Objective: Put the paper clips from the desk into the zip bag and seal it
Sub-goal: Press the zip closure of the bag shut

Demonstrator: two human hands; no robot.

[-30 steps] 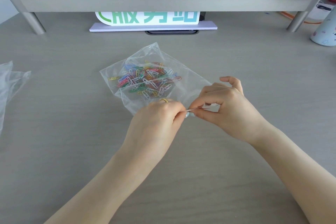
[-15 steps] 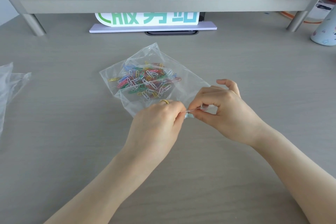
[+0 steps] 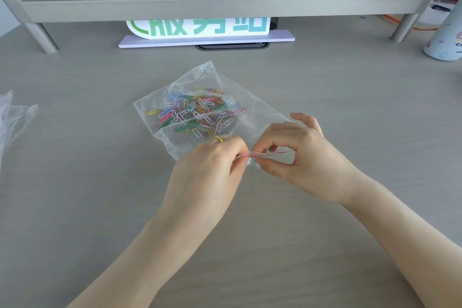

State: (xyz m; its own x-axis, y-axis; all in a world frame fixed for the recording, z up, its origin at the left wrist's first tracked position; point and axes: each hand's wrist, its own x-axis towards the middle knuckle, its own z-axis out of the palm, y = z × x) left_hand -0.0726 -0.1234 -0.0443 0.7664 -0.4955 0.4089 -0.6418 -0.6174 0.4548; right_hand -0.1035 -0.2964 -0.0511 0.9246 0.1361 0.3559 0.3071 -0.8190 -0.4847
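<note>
Plastic film, one crumpled clear piece, lies well to the left of the zip bag. That single zip bag rests flat on the desk, and the paper clips, too many to count, sit heaped inside it. At its near edge the left hand, with one gold ring, arches knuckles up and pinches the bag's red seal strip. Just beside it, the right hand pinches the same strip between thumb and forefinger, other fingers raised. One bottle stands far right of the bag.
</note>
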